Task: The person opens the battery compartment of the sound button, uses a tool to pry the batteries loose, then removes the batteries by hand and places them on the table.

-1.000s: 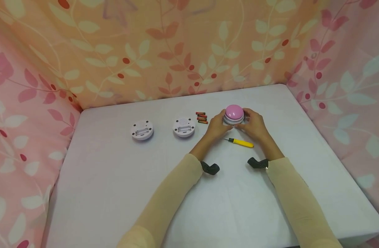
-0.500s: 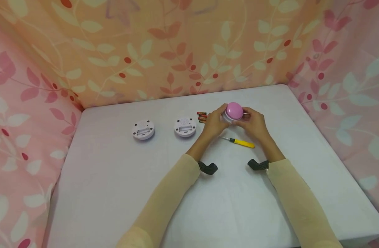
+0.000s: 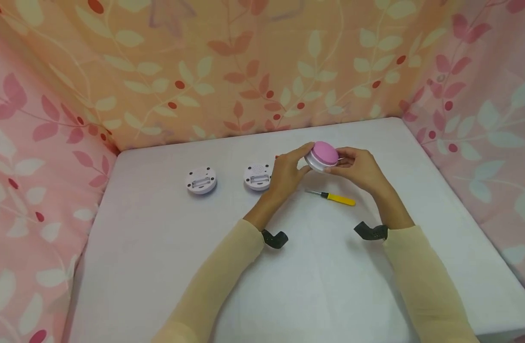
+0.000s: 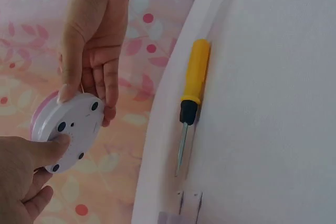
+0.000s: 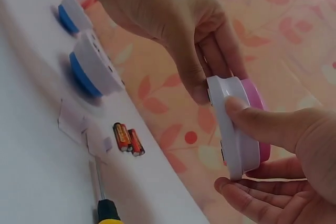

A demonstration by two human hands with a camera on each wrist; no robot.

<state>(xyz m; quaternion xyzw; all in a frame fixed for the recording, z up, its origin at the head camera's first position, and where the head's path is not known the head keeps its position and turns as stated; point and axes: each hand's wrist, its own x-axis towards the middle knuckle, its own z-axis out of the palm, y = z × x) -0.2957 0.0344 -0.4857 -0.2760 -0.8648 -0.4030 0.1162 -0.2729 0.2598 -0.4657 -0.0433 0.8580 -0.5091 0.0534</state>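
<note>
While the pink-topped button (image 3: 325, 153) is held tilted beyond the yellow screwdriver (image 3: 333, 197), the left hand (image 3: 285, 172) pinches one edge, thumb on the underside (turned leftward), and the right hand (image 3: 362, 168), equally near, grips the opposite side with thumb and bent fingers.

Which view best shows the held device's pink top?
The head view: the pink top faces the camera. The left wrist view shows a sliver behind the white base; the right wrist view, its side, partly behind the right thumb.
</note>
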